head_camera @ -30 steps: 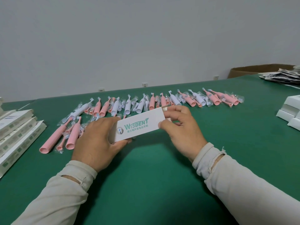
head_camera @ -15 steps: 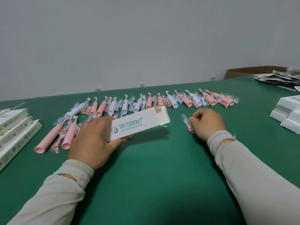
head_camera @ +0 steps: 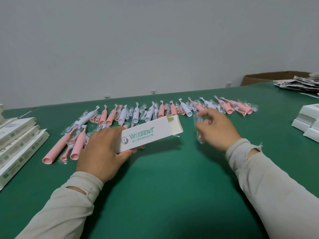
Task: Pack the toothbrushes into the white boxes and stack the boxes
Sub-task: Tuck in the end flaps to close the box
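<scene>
Looking down from the head cam, only one view to go on. Left hand (head_camera: 101, 152) sits at centre-left of the frame with its fingers wrapped round the near end of a white box (head_camera: 150, 133), thumb underneath, holding it tilted with the far end raised a bit off the green table (head_camera: 172, 195). That far end is open, flap (head_camera: 177, 125) sticking out to the right, and the box face reads WISDENT in teal.

Right hand (head_camera: 215, 130) is right of centre, apart from the box, fingers curled and pinching a small clear bag (head_camera: 198, 133) with what looks like a brush head inside. It's pretty blurred, so I can't tell more than that.

Behind both hands, a long row of bagged toothbrushes (head_camera: 162, 111), pink and white ones mixed, runs across the middle of the frame. A few bigger pink handles (head_camera: 58, 145) lie at the lower-left end of the row, just beside the left hand.

Far left edge: a stack of flat printed boxes (head_camera: 17, 138). Right edge: a pile of plain white boxes (head_camera: 307, 121). Upper right corner has a brown carton (head_camera: 269, 78) and a heap of dark leaflets (head_camera: 300, 85).
</scene>
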A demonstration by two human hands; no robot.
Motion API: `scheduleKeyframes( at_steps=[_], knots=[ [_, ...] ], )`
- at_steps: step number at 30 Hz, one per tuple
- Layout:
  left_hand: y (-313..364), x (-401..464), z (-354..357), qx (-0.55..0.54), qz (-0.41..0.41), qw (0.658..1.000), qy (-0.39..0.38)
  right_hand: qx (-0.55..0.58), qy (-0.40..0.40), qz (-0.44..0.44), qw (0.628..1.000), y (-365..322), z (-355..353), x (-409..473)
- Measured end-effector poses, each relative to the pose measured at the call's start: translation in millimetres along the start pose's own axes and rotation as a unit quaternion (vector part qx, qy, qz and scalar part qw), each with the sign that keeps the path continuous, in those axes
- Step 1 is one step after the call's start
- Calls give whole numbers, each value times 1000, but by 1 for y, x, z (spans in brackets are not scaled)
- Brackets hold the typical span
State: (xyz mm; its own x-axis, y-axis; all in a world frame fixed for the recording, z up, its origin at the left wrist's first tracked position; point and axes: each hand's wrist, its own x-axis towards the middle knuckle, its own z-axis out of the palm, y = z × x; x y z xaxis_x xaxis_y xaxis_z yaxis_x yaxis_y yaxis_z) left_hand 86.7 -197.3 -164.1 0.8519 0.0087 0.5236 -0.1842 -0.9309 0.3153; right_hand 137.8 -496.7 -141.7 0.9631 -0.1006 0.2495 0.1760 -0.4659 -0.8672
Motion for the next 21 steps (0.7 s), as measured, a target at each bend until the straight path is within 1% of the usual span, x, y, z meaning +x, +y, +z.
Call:
scheduleKeyframes(
  at_steps=[1,2,3,4,6,11,13,15,16,18,21],
  knots=[
    [0,0,0,0,-2,1000,0,111,18,-29,993,-8,0,-5],
    [0,0,0,0,-5,1000,-1,208,20,-56,976,-15,1,-10],
    [0,0,0,1,-6,1000,-3,272,14,-75,959,-22,4,-15],
    [1,0,1,3,-7,1000,-4,301,11,-87,950,-27,10,-20],
    [1,0,1,5,-5,1000,-7,296,28,-85,951,-30,22,-27],
    [1,0,0,-3,4,1000,-3,267,115,-56,955,-26,29,-26],
    [3,0,0,-9,11,1000,-3,274,123,-54,952,-25,28,-26],
    [4,-1,1,-12,18,1000,-3,269,110,-49,956,-24,31,-28],
    [4,-1,1,-11,21,1000,-3,253,104,-46,961,-23,35,-29],
    [4,-1,1,-8,24,1000,-4,186,98,-53,976,-21,41,-31],
    [3,-1,1,-4,25,1000,-5,108,117,-105,982,-22,45,-33]
  ],
)
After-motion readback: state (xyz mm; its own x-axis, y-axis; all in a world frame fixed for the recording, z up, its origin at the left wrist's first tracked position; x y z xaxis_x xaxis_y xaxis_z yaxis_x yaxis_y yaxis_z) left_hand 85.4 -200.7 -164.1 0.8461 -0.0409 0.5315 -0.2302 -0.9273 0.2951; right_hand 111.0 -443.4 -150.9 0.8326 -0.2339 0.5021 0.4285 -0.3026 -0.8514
